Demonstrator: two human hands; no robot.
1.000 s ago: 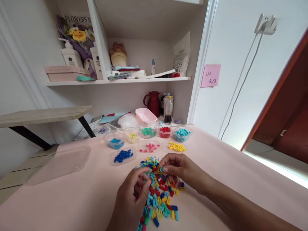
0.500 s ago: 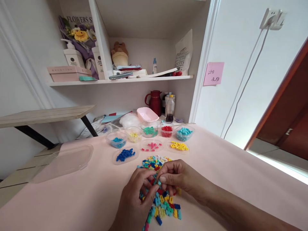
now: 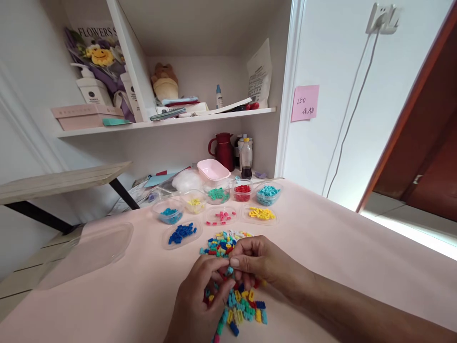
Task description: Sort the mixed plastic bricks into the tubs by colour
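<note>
Turquoise plastic shows between the fingertips of both hands: the left hand [image 3: 194, 305] and the right hand [image 3: 259, 262] meet over the heap of small mixed-colour plastic bricks [image 3: 233, 286] on the pale pink tabletop [image 3: 339, 247], and each seems to pinch one tiny turquoise brick [image 3: 229, 270] — whether it is one piece or two joined pieces is too small to tell. The heap lies directly under the hands, spreading toward the person and away toward the sorted lots.

Beyond the heap sit shallow clear lids with dark blue bricks [image 3: 182, 233], pink bricks [image 3: 222, 217] and yellow bricks [image 3: 262, 214]; behind them stand clear tubs holding green bricks [image 3: 218, 194], red bricks [image 3: 243, 191] and turquoise bricks [image 3: 268, 192].

To handle so small a piece well, I judge that the grip should stay on its short ends with the fingertips only, the hands held low over the heap so a slip drops it back among the loose bricks rather than off the table — and the sleeve-free wrists kept clear of the filled lids nearby.
</note>
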